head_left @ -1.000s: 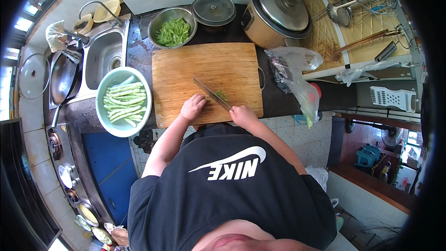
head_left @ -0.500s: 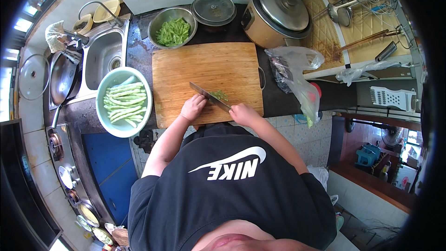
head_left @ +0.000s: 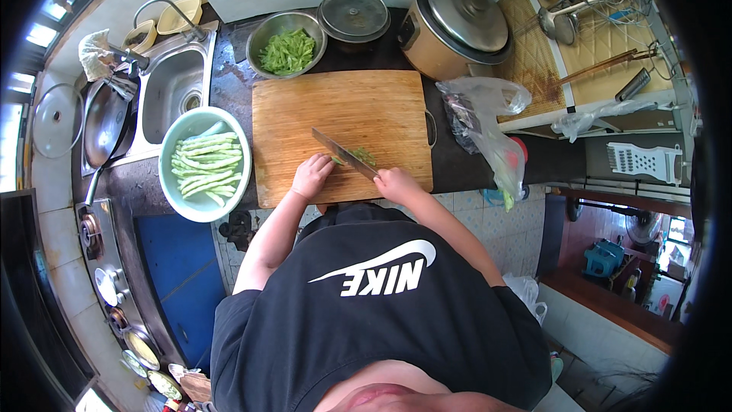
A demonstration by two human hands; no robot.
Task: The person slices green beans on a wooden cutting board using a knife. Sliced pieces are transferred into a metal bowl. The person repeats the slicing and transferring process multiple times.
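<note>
Okay: right hand (head_left: 396, 184) fisted round knife (head_left: 341, 151) over board (head_left: 335, 107); left hand (head_left: 311, 175) nearby, fingers together, can't tell if pinching.

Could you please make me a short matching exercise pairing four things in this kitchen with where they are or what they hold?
Things
1. Long metal-bladed knife
2. Pale mint-green round bowl
3. Round silver metal bowl
4. Large tan round cooker

Places and states
A. Left of the rectangular wooden cutting board, holding long green pods
B. Beyond the board's far right corner, topped with a silver lid
C. Gripped by the right hand
D. Beyond the board's far left part, holding cut green pieces

Pairs: 1-C, 2-A, 3-D, 4-B
</note>
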